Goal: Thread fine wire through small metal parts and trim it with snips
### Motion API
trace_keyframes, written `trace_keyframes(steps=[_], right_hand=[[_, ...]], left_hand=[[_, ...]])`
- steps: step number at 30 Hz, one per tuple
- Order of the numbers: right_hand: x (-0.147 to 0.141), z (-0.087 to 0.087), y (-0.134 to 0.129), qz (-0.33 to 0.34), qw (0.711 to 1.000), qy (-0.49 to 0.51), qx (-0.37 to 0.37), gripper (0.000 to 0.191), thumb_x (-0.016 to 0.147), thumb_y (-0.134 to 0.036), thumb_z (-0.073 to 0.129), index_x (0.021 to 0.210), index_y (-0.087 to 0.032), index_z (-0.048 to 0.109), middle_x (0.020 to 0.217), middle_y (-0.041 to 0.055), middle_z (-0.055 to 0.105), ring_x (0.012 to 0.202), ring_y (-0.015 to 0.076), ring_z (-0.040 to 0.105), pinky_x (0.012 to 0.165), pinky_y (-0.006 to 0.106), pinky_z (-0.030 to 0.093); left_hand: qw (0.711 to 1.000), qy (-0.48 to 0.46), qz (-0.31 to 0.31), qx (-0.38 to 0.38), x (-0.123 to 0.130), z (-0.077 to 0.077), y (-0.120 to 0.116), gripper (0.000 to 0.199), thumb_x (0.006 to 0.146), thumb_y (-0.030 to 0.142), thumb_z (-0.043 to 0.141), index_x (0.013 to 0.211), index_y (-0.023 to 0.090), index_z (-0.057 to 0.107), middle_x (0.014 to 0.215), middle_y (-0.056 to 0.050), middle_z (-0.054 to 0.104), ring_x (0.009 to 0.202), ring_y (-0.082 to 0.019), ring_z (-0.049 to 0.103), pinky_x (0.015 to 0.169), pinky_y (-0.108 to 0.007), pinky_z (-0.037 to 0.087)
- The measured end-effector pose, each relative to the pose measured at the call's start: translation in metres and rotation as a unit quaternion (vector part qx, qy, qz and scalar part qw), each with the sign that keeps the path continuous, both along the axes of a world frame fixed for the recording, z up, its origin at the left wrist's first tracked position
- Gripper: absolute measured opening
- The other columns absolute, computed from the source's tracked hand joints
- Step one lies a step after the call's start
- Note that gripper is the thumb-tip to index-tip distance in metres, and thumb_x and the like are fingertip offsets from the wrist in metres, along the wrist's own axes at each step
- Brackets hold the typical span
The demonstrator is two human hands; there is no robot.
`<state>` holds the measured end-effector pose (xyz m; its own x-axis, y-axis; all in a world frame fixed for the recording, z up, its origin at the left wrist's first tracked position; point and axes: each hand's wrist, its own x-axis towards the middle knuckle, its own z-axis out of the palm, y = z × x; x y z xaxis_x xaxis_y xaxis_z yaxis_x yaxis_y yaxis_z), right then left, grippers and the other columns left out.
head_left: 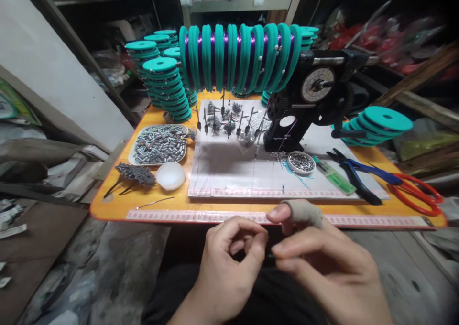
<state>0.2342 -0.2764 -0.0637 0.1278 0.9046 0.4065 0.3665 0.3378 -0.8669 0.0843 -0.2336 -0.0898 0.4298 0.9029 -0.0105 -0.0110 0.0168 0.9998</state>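
In front of the table's near edge, my left hand [233,267] has its thumb and forefinger pinched together. Close beside it on the right, the thumb and forefinger of my right hand [333,263] are pinched too, near a tiny speck. What either hand holds is too fine to make out. A greyish cloth wrap [304,213] covers another finger of the right hand. Beyond the hands, a row of teal spools [236,57] wound with purple line sits on a black winding machine [297,110]. Several dark, stemmed pieces [229,129] hang below the spools.
On the orange table [107,203] are a tray of grey metal weights [161,146], a white cup [170,176] and a dish of small metal parts [301,163]. Pliers [355,177], red-handled scissors [418,193] and a green box [335,177] lie right. A measuring tape [161,214] edges the front.
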Motion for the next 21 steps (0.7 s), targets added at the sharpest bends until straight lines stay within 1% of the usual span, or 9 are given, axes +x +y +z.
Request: trace_keyframes(steps=[3,5,8,9,11,13,15,19,21], right_hand=[[-0.004,0.012,0.006,0.060,0.990,-0.114,0.055,0.025,0.078,-0.010,0.073,0.092,-0.030,0.071,0.105,0.0039,0.071,0.104,0.0230,0.063,0.082,0.035,0.058],[-0.007,0.014,0.009,0.050,0.990,-0.118,0.062,0.028,0.078,-0.006,0.070,0.095,-0.029,0.070,0.095,0.0024,0.073,0.093,0.0195,0.065,0.076,0.031,0.058],[-0.009,0.006,0.010,-0.013,1.000,-0.024,0.000,0.021,0.082,-0.009,0.068,0.089,-0.029,0.071,0.087,0.0003,0.072,0.082,0.0153,0.067,0.071,0.026,0.057],[-0.009,0.002,0.009,-0.027,0.999,0.025,-0.029,0.016,0.083,-0.013,0.069,0.086,-0.028,0.071,0.086,0.0003,0.072,0.082,0.0154,0.068,0.072,0.025,0.058],[-0.009,-0.006,0.008,-0.027,0.988,0.126,-0.085,0.007,0.083,-0.020,0.071,0.082,-0.027,0.072,0.085,0.0015,0.073,0.084,0.0168,0.069,0.074,0.027,0.058],[-0.010,-0.012,0.007,-0.013,0.968,0.217,-0.127,0.002,0.081,-0.025,0.074,0.080,-0.026,0.072,0.084,0.0026,0.072,0.085,0.0179,0.070,0.076,0.028,0.059],[-0.012,-0.017,0.006,0.000,0.943,0.300,-0.146,0.005,0.079,-0.028,0.076,0.079,-0.026,0.071,0.086,0.0020,0.071,0.086,0.0167,0.069,0.076,0.027,0.058],[-0.019,-0.018,0.005,0.035,0.876,0.452,-0.168,0.009,0.078,-0.027,0.077,0.078,-0.025,0.069,0.085,-0.0020,0.064,0.065,0.0071,0.060,0.061,0.017,0.053],[-0.022,-0.017,0.005,0.047,0.842,0.503,-0.190,0.011,0.077,-0.028,0.078,0.077,-0.024,0.068,0.088,-0.0028,0.062,0.061,0.0043,0.056,0.060,0.015,0.051]], left_hand=[[0.998,-0.006,-0.027,0.056,0.000,0.000,0.000,0.008,0.088,0.024,0.061,0.084,0.017,0.061,0.078,-0.002,0.062,0.068,-0.013,0.057,0.064,-0.023,0.049],[0.996,-0.016,-0.029,0.083,-0.001,0.000,-0.002,0.004,0.086,0.019,0.061,0.090,0.018,0.061,0.081,-0.003,0.063,0.071,-0.013,0.059,0.066,-0.022,0.050],[0.997,-0.037,0.016,0.061,-0.002,-0.001,-0.006,0.013,0.089,0.018,0.060,0.101,0.021,0.060,0.086,-0.002,0.064,0.073,-0.012,0.061,0.066,-0.021,0.051],[0.997,-0.046,0.033,0.057,-0.003,-0.001,-0.007,0.012,0.089,0.018,0.060,0.101,0.021,0.060,0.087,-0.002,0.064,0.072,-0.012,0.060,0.065,-0.020,0.051],[0.995,-0.053,0.052,0.066,-0.003,-0.001,-0.007,0.007,0.089,0.018,0.061,0.094,0.022,0.061,0.086,-0.001,0.062,0.071,-0.011,0.059,0.064,-0.019,0.050],[0.994,-0.047,0.057,0.086,-0.003,0.000,-0.006,0.006,0.089,0.016,0.061,0.090,0.022,0.063,0.082,0.000,0.060,0.069,-0.010,0.058,0.062,-0.018,0.047],[0.992,-0.037,0.066,0.101,-0.002,0.002,-0.005,0.007,0.088,0.015,0.063,0.088,0.022,0.064,0.077,0.001,0.058,0.065,-0.009,0.053,0.058,-0.018,0.044],[0.990,-0.039,0.078,0.110,0.000,0.005,-0.005,0.009,0.085,0.014,0.066,0.087,0.022,0.067,0.072,0.002,0.057,0.060,-0.009,0.048,0.054,-0.019,0.040],[0.988,-0.037,0.080,0.124,0.000,0.006,-0.004,0.009,0.084,0.014,0.067,0.088,0.022,0.069,0.070,0.002,0.059,0.059,-0.009,0.048,0.054,-0.020,0.040]])
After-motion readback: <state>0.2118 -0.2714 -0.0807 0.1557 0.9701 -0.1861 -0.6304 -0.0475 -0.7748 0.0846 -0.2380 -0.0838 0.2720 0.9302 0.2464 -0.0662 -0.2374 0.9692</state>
